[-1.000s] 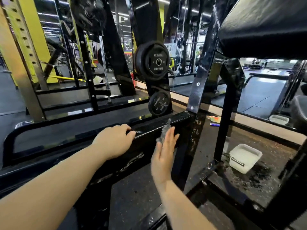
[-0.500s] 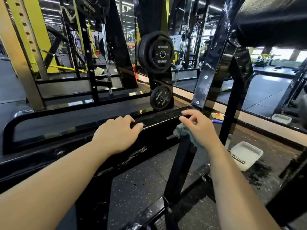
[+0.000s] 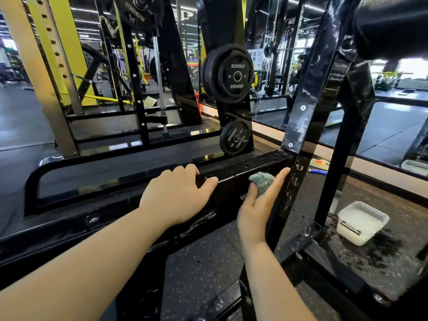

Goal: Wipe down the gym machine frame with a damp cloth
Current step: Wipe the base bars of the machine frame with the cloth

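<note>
The gym machine frame (image 3: 310, 100) is black and glossy and fills most of the view, with two weight plates (image 3: 228, 74) stored on a stand behind it and the rubber floor (image 3: 203, 262) below. The part being worked on is a horizontal beam (image 3: 229, 195). Its long axis runs across in front of the person, from the low left side to the right, where it ends against an upright post (image 3: 291, 193) with pale streaks on it. A white tub (image 3: 361, 222) with liquid stands on the floor, well apart to the right. The left hand (image 3: 176, 193) grips the top of the beam, the fingers bent over the far edge and the thumb laid along the near edge. The right hand (image 3: 257, 205) presses the cloth (image 3: 261, 181) against the near side face of the beam, just beside the post. Its thumb and index finger are straight and spread, with the small bunched greenish cloth in the fork between them; the other fingers are hidden. So the cloth sits at the right end of the beam, and the right hand is the nearer one to the post. Probably the next stroke goes either up the post or left along the beam, where the left hand stands in the way
</note>
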Demonstrator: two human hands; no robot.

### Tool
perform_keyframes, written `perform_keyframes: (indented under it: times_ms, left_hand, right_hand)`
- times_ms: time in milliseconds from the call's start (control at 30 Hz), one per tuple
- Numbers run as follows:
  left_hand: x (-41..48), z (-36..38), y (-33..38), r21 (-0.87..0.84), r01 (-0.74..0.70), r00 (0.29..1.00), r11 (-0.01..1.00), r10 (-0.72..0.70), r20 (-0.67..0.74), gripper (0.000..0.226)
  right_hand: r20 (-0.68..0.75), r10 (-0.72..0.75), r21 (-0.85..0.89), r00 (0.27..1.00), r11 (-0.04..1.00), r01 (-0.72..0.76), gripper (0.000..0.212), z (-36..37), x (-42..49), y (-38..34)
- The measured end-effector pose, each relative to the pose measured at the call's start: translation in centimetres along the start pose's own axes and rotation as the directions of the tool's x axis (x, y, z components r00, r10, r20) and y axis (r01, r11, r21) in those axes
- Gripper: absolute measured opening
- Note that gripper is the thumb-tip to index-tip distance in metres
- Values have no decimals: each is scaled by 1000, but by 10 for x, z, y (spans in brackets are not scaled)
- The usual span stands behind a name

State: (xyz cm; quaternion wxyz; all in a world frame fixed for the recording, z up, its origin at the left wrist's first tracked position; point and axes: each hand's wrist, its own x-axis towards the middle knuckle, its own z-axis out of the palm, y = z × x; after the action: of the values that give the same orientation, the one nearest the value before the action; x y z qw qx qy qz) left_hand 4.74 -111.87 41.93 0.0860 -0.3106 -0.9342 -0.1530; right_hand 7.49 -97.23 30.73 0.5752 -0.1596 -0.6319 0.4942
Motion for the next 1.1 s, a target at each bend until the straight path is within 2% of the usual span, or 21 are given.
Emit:
perform_keyframes:
  times_ms: [67,167,233,267,333,400,433,467,500,567,633,700,733,800,833,900,933,967,1000,1067,1100]
  left_hand:
    - [-1,-1,0,1,-4,1000,1000,4,8,57]
    - [-4,1,0,4,-12,1000,1000,12,16,57]
    - [-4,1,1,2,-19,1000,1000,19,15,57]
    - [-4,1,1,4,-19,1000,1000,19,12,57]
    - [-2,-1,2,15,-12,1000,1000,12,6,57]
    - [0,-3,2,22,-4,1000,1000,4,10,58]
    - [0,-3,2,19,-1,1000,1000,1,15,58]
    - [-1,-2,1,15,-2,1000,1000,2,24,59]
    - [-2,-2,1,11,-8,1000,1000,7,30,59]
    - [-3,-1,2,23,-24,999,999,23,45,60]
    - [-2,0,1,34,-36,999,999,35,39,60]
    - [1,0,0,33,-33,999,999,32,32,60]
    - [2,0,1,27,-30,999,999,29,37,60]
    - [6,1,1,-7,-17,998,1000,17,64,60]
    - [7,0,1,-47,-14,996,999,18,86,61]
    - [7,-6,-3,-170,-35,995,985,50,81,59]
    - [3,-12,-8,-183,-63,996,981,74,57,57]
    - [-4,-19,-14,-123,-84,995,989,90,41,54]
    - [-11,-26,-24,-7,-95,995,995,95,31,53]
    - [-29,-40,-53,201,-48,999,978,41,36,57]
    - [-40,-45,-65,233,11,998,972,-23,51,61]
  right_hand:
    - [-78,-15,42,997,999,19,66,-10,23,9]
    - [-232,151,108,961,986,-129,46,-14,61,24]
    - [-256,201,113,946,978,-178,41,-9,59,28]
    - [-217,174,96,961,983,-156,42,-5,44,26]
    - [-44,29,47,999,999,-27,47,7,-2,12]
    - [142,-218,-52,966,973,227,51,12,-40,9]
    - [186,-306,-116,934,937,331,51,11,-42,17]
    - [182,-327,-156,927,921,356,51,7,-31,26]
    - [133,-290,-186,948,932,311,52,2,-12,36]
    - [-32,-110,-177,993,979,103,52,-10,28,45]
    - [-182,85,-28,980,995,-91,51,-15,58,41]
    - [-238,150,116,959,985,-125,51,-11,58,29]
    - [-205,142,122,968,985,-119,52,-5,45,22]
    - [-53,32,56,998,998,-29,53,12,-6,12]
    - [47,-96,11,994,995,95,52,19,-36,10]
    - [215,-353,-84,911,922,378,52,23,-74,15]
    - [229,-411,-130,882,885,446,53,20,-68,20]
    - [195,-397,-182,897,884,431,53,15,-55,26]
    - [116,-320,-215,940,916,338,53,10,-39,28]
    - [-25,-86,-131,996,988,82,51,6,-21,18]
    - [-13,-27,-73,1000,997,26,51,13,-28,8]
